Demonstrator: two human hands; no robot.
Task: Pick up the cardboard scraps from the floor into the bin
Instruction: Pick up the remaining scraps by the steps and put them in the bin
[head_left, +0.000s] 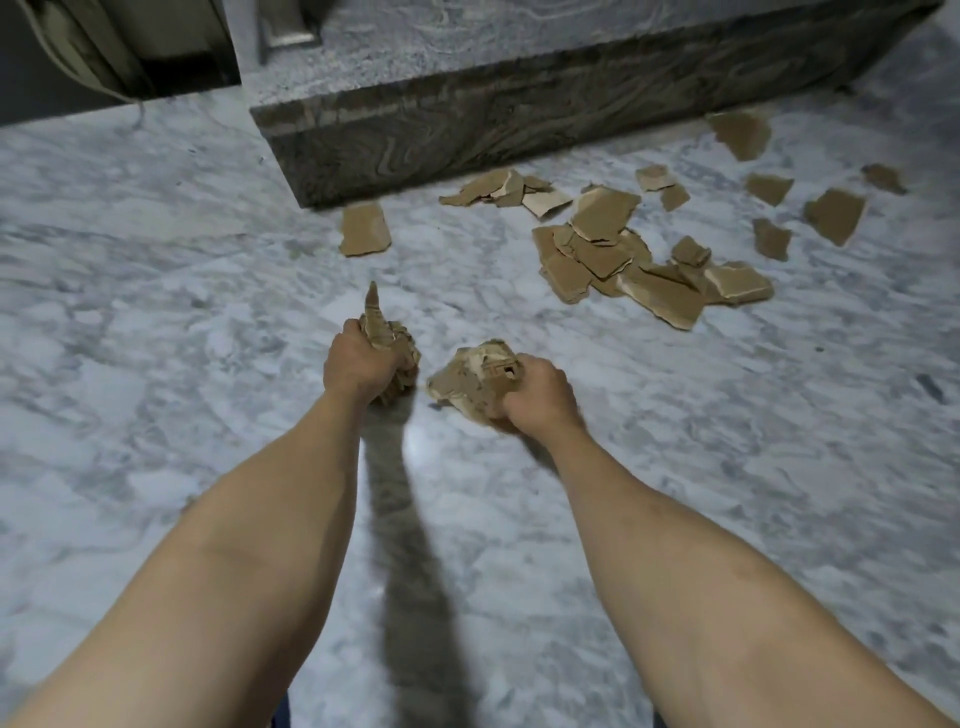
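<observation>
The left hand has its grip curled round a bundle of torn brown corrugated cardboard scraps, edges stacked together, one long pointed sliver sticking up past the knuckles. Just to its right, apart from it, the right hand holds a second wad of crumpled brown cardboard pieces, fingers wrapped over its near edge so the pale torn inner layers face up. Both loads look very light and fairly stiff, though the ragged edges bend and shed easily; a bunched handful probably holds best when squeezed across the flat faces, since loose pieces at the outside of the stack could slip free. Beyond the left grip lies a single squarish brown cardboard piece flat on the grey-white marbled stone floor, near the foot of a dark veined stone slab step. Farther right, beyond the right grip, a heap of overlapping flat brown cardboard scraps remains on the floor, with smaller scattered brown fragments well off to the right. Flat pieces lying flush on smooth stone likely need a fingernail or a slide at one edge to lift. No bin is in view.
</observation>
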